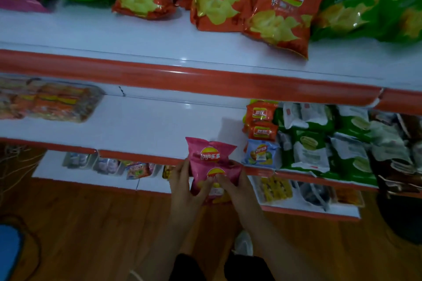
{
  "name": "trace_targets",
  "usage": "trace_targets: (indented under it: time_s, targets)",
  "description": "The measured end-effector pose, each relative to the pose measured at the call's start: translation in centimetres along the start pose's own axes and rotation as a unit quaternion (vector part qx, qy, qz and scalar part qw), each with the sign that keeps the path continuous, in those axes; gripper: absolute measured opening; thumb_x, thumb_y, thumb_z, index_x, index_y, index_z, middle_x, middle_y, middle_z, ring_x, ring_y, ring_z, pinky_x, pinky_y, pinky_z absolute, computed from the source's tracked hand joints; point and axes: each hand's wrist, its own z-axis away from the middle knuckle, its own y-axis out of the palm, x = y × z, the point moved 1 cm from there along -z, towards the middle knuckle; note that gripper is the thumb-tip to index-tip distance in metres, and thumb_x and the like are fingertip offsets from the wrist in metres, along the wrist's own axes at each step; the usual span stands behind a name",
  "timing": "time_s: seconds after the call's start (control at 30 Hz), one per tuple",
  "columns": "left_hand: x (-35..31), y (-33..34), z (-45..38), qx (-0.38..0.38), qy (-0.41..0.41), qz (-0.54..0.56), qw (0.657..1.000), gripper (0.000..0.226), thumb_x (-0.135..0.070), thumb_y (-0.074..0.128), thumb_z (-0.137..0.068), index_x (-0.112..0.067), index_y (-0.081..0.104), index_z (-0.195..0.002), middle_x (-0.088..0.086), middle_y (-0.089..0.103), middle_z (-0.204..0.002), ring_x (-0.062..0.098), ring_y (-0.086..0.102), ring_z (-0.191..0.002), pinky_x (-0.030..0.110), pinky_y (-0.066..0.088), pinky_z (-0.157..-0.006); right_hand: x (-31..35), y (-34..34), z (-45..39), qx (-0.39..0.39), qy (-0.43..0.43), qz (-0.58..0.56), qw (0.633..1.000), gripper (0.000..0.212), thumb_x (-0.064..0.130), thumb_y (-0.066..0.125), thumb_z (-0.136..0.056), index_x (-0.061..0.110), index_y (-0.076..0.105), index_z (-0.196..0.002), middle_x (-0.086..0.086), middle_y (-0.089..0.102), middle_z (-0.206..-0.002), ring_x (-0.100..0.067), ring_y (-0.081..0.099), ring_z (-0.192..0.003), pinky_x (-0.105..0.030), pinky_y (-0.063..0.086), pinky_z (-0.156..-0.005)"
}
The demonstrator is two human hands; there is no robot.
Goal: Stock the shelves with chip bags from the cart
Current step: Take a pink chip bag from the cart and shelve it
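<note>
Fingers (pixel 206 186) of the left hand (pixel 185 191) and right hand (pixel 237 189) curl around two small pink chip bags (pixel 211 155), held stacked at the red front edge of the middle shelf (pixel 148 125), beside a light-blue bag (pixel 261 151) and orange bags (pixel 260 121).
</note>
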Motion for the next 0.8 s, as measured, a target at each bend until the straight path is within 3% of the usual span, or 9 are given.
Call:
trace_targets:
  time_s: [0.13, 0.23, 0.3, 0.37, 0.47, 0.6, 0.7, 0.8]
  targets:
    - [2.8, 3.4, -3.9, -0.011, 0.028, -0.024, 0.999, 0.073, -0.053, 0.063, -0.082, -0.049, 0.024, -0.144, -0.015, 0.031, -0.142, 0.002, 0.043, -0.127, 0.004, 0.049, -0.082, -1.1, -1.4, -5.2, 0.005, -0.042, -0.03, 0.999, 0.04, 0.024, 0.068, -0.086, 0.038, 0.05, -0.119, 0.004, 0.063, -0.123, -0.013, 0.065, -0.107, -0.025, 0.058, -0.08]
    - [6.1, 5.7, -6.7, 0.007, 0.077, -0.028, 0.997, 0.078, -0.062, 0.062, -0.082, -0.054, 0.019, -0.146, -0.019, 0.034, -0.146, 0.009, 0.046, -0.132, 0.019, 0.055, -0.087, -3.0, -2.5, -9.3, -0.007, -0.081, -0.051, 0.995, 0.037, 0.019, 0.066, -0.087, 0.036, 0.049, -0.115, 0.007, 0.061, -0.121, -0.003, 0.066, -0.101, -0.017, 0.055, -0.072]
    - [8.6, 7.0, -9.0, 0.007, 0.117, -0.06, 0.991, 0.082, -0.074, 0.056, -0.079, -0.05, 0.017, -0.147, -0.02, 0.033, -0.149, 0.01, 0.044, -0.135, 0.035, 0.056, -0.094, -4.6, -2.6, -12.3, -0.015, -0.109, -0.055, 0.992, 0.041, 0.021, 0.068, -0.086, 0.038, 0.05, -0.118, 0.006, 0.062, -0.122, -0.005, 0.066, -0.104, -0.022, 0.057, -0.077]
    - [10.4, 8.2, -11.4, 0.004, 0.154, -0.101, 0.983, 0.084, -0.076, 0.05, -0.081, -0.043, 0.015, -0.151, -0.018, 0.031, -0.152, 0.007, 0.038, -0.139, 0.042, 0.052, -0.101, -6.1, -2.4, -15.2, -0.036, -0.137, -0.065, 0.988, 0.043, 0.022, 0.07, -0.086, 0.037, 0.051, -0.121, 0.006, 0.063, -0.122, -0.009, 0.066, -0.107, -0.027, 0.058, -0.081]
    - [11.6, 9.6, -15.2, 0.005, 0.201, -0.12, 0.972, 0.078, -0.063, 0.051, -0.09, -0.037, 0.015, -0.154, -0.014, 0.032, -0.153, 0.006, 0.036, -0.14, 0.04, 0.047, -0.107, -7.2, -2.1, -19.4, -0.082, -0.201, -0.062, 0.974, 0.043, 0.019, 0.071, -0.086, 0.034, 0.051, -0.121, 0.009, 0.063, -0.121, 0.0, 0.064, -0.105, -0.018, 0.055, -0.079]
    - [12.5, 11.0, -19.6, 0.009, 0.252, -0.125, 0.96, 0.068, -0.056, 0.048, -0.095, -0.031, 0.022, -0.153, -0.012, 0.045, -0.143, 0.004, 0.051, -0.126, 0.029, 0.054, -0.095, -8.4, -1.9, -24.6, -0.115, -0.239, -0.061, 0.962, 0.068, 0.036, 0.078, -0.076, 0.033, 0.044, -0.135, 0.011, 0.06, -0.125, -0.008, 0.064, -0.109, -0.034, 0.059, -0.083]
    - [13.1, 11.9, -22.1, 0.016, 0.255, -0.117, 0.96, 0.061, -0.053, 0.05, -0.093, -0.029, 0.032, -0.147, -0.013, 0.055, -0.132, 0.003, 0.06, -0.11, 0.028, 0.058, -0.085, -8.9, -2.0, -27.9, -0.142, -0.234, -0.002, 0.962, 0.074, 0.049, 0.067, -0.068, 0.051, 0.037, -0.135, 0.02, 0.06, -0.117, -0.014, 0.064, -0.108, -0.047, 0.057, -0.086]
    - [13.6, 12.8, -24.3, 0.018, 0.257, -0.108, 0.96, 0.051, -0.054, 0.05, -0.093, -0.034, 0.037, -0.139, -0.015, 0.059, -0.126, 0.003, 0.062, -0.107, 0.031, 0.057, -0.085, -8.6, -2.2, -29.9, -0.16, -0.236, 0.083, 0.955, 0.078, 0.052, 0.062, -0.069, 0.053, 0.027, -0.139, 0.018, 0.058, -0.114, -0.016, 0.062, -0.108, -0.042, 0.054, -0.089]
